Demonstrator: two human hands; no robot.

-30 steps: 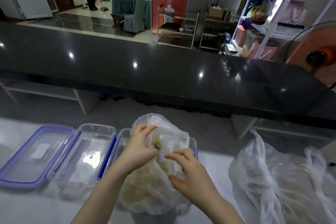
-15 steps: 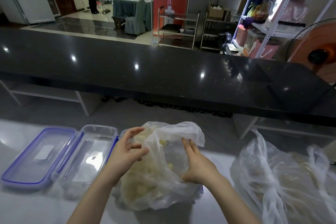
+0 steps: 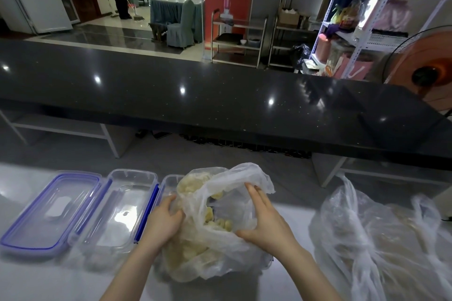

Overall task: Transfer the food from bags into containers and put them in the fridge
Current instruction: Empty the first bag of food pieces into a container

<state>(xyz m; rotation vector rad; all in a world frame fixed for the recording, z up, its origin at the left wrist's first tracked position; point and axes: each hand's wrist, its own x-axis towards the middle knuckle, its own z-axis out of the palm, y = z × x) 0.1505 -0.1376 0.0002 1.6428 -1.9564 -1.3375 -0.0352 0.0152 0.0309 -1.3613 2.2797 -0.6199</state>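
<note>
We stand at a white table (image 3: 44, 278). Our left hand (image 3: 163, 221) clutches the left side of a clear plastic bag (image 3: 220, 247) of pale yellow food pieces (image 3: 217, 221), fingers curled into the film. Our right hand (image 3: 267, 223) pinches the bag's right edge, holding its mouth open. An open clear container (image 3: 117, 208) and a blue-rimmed lid (image 3: 49, 210) lie just left. A second bag (image 3: 371, 234) sits right.

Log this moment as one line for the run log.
step: opening food bag | left hand: grips bag | right hand: holds bag mouth | container: empty, beside bag
</note>
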